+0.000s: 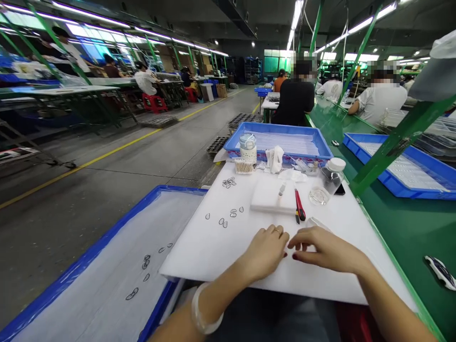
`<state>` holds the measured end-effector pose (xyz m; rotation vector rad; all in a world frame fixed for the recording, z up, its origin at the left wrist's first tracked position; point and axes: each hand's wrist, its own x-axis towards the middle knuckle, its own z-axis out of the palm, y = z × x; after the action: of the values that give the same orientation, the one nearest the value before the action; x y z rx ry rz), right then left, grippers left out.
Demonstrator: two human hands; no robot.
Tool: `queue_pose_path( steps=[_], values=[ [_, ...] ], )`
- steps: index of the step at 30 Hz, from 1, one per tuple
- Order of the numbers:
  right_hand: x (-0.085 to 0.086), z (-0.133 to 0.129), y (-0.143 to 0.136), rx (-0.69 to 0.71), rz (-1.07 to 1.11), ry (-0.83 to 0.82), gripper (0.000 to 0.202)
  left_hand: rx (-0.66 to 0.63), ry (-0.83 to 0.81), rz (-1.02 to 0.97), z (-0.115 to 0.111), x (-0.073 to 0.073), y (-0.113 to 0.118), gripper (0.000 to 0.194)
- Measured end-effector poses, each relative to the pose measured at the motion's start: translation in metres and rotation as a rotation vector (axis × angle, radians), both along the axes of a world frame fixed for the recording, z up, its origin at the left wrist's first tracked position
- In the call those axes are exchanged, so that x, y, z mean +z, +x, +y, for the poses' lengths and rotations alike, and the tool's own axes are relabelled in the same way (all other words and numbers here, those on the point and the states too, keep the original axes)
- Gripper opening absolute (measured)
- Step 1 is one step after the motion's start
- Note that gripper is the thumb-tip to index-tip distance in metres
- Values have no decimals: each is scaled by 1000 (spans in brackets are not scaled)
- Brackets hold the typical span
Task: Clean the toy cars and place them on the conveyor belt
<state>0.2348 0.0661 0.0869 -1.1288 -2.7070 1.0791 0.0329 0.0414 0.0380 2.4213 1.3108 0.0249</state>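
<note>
Fingers (277, 231) of the left hand (264, 251) curl down, those of the right hand (318, 247) bend slightly parted; whether either grips anything, I cannot tell. Just beyond the right hand lies a clear piece (318, 222), partly hidden, near a red-and-black cutter (299, 206). Dark rings (228, 182) dot the white worktop (203, 251); people (294, 99) sit beyond.

Red stool (154, 103) under a seated worker (144, 81), yellow line (107, 153) on grey floor (167, 159), bright tube lights (92, 15) overhead
</note>
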Motion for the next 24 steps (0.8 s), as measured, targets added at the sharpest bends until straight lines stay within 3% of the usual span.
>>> queue_pose_path(
  steps=[3,6,9,12,16,19,24],
  values=[
    [24,-39,65,-253,187,-84,34,62,-15,-299,-21,-17,-22,27],
    [29,-75,144,-765,253,134,38,229,73,-511,-30,-38,-39,22],
    [10,-102,209,-1236,215,367,37,267,119,-554,-32,-51,-45,23],
    [-21,-111,251,-1539,-159,388,28,219,129,-543,-35,-52,-45,24],
    [-65,-102,274,-1624,-311,338,48,172,162,-516,-37,-49,-46,23],
    [-87,-90,279,-1659,-331,341,55,138,198,-483,-36,-50,-46,24],
    [-97,-76,283,-1743,-290,332,52,-82,190,-310,-35,-52,-41,68]
  ],
)
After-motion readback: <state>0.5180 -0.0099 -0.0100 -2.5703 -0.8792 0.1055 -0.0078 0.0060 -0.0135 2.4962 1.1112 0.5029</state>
